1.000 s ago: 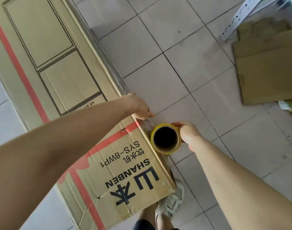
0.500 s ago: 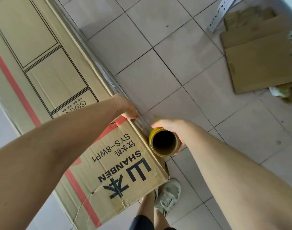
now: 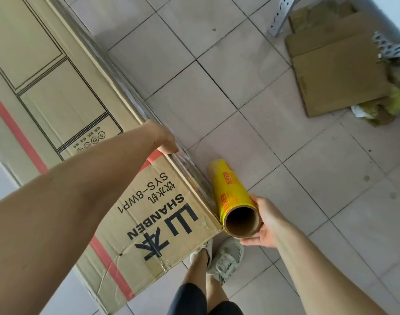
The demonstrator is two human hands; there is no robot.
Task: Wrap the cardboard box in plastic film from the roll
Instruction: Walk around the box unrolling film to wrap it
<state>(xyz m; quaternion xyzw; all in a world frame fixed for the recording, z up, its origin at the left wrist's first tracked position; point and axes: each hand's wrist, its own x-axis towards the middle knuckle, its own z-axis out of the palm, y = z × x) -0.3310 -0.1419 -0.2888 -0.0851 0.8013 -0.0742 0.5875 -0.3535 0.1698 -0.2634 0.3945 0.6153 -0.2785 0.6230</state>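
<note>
Right fingers [image 3: 253,241] cupped round yellow film roll [image 3: 233,192] beside cardboard box [image 3: 149,214], left hand [image 3: 166,139] pressing box edge

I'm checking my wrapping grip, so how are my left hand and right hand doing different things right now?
The left hand presses on the cardboard box at its top edge, where film lies; the right hand grips the yellow film roll near its open end. The left hand reaches farther forward; the right hand stays near the box's corner. Both are bare.

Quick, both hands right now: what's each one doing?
Left hand: pressed on the cardboard box edge over the film; grip cannot be told.
Right hand: closed around the near end of the yellow film roll.
</note>
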